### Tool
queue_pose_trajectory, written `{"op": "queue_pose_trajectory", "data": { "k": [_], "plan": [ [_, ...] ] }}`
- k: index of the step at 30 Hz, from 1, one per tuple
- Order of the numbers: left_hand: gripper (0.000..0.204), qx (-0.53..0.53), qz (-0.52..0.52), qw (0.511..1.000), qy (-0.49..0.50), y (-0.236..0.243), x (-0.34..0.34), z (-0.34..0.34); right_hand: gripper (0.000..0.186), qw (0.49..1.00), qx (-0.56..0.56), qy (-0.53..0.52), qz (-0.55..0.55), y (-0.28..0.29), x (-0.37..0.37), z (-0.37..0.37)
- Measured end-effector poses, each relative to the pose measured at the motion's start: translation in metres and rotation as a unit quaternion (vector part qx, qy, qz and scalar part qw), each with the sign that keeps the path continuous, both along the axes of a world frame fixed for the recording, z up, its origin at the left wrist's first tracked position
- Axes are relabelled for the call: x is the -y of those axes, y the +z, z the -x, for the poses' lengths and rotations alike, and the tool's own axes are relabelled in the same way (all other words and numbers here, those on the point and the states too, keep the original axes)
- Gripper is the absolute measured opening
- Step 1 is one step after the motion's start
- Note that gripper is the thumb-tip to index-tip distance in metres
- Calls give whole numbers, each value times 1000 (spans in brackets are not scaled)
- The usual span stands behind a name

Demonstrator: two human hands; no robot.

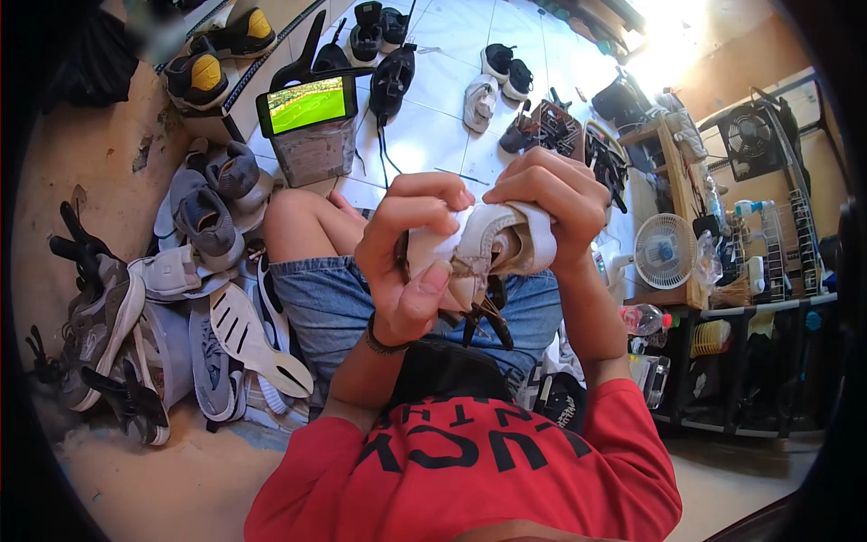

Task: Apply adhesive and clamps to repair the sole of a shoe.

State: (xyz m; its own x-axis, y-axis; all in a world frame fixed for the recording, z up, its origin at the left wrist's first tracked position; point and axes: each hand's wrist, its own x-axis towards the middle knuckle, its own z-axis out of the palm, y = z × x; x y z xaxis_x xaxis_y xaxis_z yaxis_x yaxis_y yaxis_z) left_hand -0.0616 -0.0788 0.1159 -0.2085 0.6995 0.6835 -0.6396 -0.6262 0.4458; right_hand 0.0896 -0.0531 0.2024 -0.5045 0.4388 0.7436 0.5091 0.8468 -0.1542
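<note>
Above my lap I hold a white and beige shoe point(486, 244) with both hands. My left hand point(404, 248) is closed round its left side, the thumb pressed on its near edge. My right hand point(557, 200) is closed on its far right side, fingers bent over the upper. The shoe's opening and a wide pale strap show between my hands. Just below the shoe, black spring clamp handles point(488, 321) stick out; whether the clamp grips the shoe I cannot tell. My palms hide part of the shoe.
Grey shoes point(209, 219) and other footwear with clamps are piled at my left. A phone point(307, 105) rests on a grey bin point(316, 154) ahead. More shoes point(508, 72) stand on white tiles point(452, 135). A white fan point(666, 251) and bottle point(643, 319) are at my right.
</note>
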Motion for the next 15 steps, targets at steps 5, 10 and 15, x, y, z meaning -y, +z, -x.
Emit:
{"op": "queue_pose_trajectory", "data": {
  "k": [5,10,15],
  "plan": [
    [31,52,-48,997,44,-6,5,-5,24,998,-67,4,12,-4,20,1],
    [32,97,-54,993,-28,-1,4,-2,39,997,-72,18,-6,-14,44,-5],
    [30,129,-60,986,-90,-8,10,-9,40,998,3,9,68,2,69,-20]
  ]
}}
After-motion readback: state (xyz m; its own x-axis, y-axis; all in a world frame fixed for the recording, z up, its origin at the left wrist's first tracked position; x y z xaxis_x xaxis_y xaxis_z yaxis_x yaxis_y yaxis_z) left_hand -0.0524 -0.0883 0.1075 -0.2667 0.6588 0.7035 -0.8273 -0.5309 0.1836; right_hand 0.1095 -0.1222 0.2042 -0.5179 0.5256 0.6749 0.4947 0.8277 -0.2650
